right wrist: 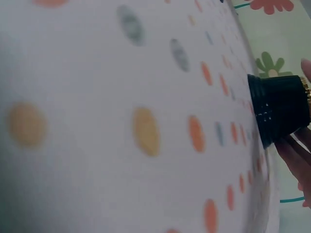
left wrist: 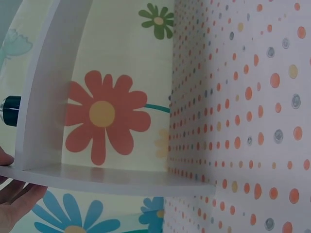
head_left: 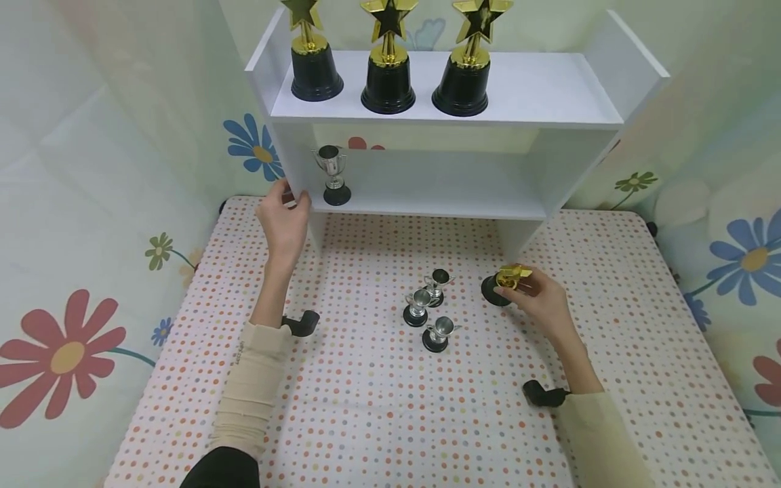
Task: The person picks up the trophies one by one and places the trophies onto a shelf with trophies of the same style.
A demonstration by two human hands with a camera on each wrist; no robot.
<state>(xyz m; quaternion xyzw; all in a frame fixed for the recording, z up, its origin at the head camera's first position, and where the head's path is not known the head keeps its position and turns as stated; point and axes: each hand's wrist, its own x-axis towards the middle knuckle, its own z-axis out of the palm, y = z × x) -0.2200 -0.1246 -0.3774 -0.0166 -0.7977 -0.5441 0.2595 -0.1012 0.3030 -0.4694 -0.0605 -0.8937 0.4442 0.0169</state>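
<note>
Gold-topped trophy (head_left: pixel 503 279) is pinched by the right hand (head_left: pixel 543 299) on the table (head_left: pixel 366 407), toward its rear right corner, black base (right wrist: pixel 282 107) down, long axis nearly upright. The left panel (head_left: pixel 299 156) of the shelf unit (head_left: pixel 439 183) is gripped by the left hand (head_left: pixel 283 224).

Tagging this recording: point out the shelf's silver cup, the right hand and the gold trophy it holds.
Silver cup (head_left: pixel 333 172): head view, lower bowl.
Right hand (head_left: pixel 546 302): head view, its back.
Gold trophy (head_left: pixel 507 278): head view, gold top.

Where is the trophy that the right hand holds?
In the head view, the trophy is right of the three silver cups, in front of the right side of the shelf.
</note>
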